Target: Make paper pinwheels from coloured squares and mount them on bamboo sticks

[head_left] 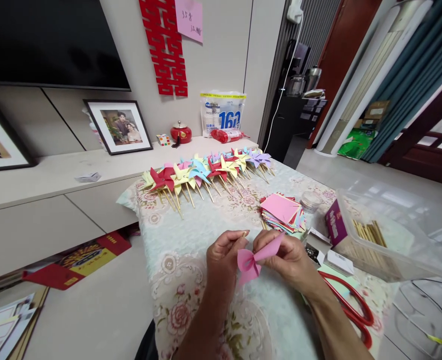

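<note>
A pink paper pinwheel (251, 261), its corners folded in toward the middle, is pinched between the fingers and thumb of my right hand (281, 252). Just left of it, my left hand (226, 250) is closed in a pinch. A small pale tip shows at its fingertips, but what it holds I cannot make out. Beyond both hands, finished pinwheels (200, 171) in several colours lie in rows on their sticks. A stack of coloured paper squares (281, 209) with a pink one on top sits beyond my right hand.
Red-handled scissors (350, 305) lie beside my right forearm. Small boxes (339, 262) and a clear plastic bin (374, 260) with wooden sticks (369, 232) stand at the right. Behind the flowered tablecloth (183, 280) runs a low cabinet (126, 162) with a framed photo (119, 126).
</note>
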Action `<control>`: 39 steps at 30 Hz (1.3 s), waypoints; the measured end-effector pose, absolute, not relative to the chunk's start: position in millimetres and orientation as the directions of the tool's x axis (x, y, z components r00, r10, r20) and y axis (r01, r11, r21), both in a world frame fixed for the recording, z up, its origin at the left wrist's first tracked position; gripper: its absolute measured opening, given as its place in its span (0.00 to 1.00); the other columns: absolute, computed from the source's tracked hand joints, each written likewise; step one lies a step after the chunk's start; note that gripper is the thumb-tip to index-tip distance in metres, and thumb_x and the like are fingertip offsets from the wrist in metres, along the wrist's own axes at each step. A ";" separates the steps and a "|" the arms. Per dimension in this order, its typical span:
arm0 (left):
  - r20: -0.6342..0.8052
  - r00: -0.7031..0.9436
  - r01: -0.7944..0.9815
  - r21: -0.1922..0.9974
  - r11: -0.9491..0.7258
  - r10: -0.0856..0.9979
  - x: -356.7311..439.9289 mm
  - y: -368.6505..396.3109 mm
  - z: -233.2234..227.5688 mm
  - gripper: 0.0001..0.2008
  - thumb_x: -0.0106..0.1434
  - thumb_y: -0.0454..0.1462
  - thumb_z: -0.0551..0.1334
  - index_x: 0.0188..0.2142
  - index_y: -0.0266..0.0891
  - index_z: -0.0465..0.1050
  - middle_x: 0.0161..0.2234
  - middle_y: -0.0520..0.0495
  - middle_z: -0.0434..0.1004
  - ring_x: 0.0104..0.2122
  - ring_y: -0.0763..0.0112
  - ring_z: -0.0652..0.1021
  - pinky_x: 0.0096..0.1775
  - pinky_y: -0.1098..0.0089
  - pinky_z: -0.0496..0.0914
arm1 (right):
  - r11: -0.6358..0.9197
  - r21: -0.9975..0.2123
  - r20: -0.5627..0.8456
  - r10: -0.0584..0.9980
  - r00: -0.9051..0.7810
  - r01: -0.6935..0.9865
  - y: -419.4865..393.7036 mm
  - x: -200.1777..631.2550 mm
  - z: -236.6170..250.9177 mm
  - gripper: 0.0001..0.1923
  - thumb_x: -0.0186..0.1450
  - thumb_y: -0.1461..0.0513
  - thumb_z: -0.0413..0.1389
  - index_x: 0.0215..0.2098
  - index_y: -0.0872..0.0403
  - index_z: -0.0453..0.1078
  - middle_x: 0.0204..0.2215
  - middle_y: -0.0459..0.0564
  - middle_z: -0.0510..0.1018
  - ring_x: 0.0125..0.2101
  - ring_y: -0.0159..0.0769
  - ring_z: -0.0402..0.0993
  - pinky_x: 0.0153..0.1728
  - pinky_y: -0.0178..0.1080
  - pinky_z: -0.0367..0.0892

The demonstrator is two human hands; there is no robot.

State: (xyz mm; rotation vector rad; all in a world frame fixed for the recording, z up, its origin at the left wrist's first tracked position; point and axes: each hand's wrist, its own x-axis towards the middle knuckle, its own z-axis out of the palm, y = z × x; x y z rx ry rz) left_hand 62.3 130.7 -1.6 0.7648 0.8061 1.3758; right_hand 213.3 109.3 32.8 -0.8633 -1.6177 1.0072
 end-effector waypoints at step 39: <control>0.220 0.006 -0.504 0.843 -0.187 0.976 67.0 120.5 12.6 0.08 0.53 0.39 0.74 0.26 0.38 0.79 0.26 0.49 0.76 0.28 0.71 0.75 0.31 0.72 0.68 | 0.655 -0.672 0.667 0.738 -0.102 0.345 105.4 204.8 41.6 0.07 0.69 0.62 0.59 0.34 0.50 0.79 0.31 0.49 0.78 0.33 0.37 0.76 0.35 0.39 0.71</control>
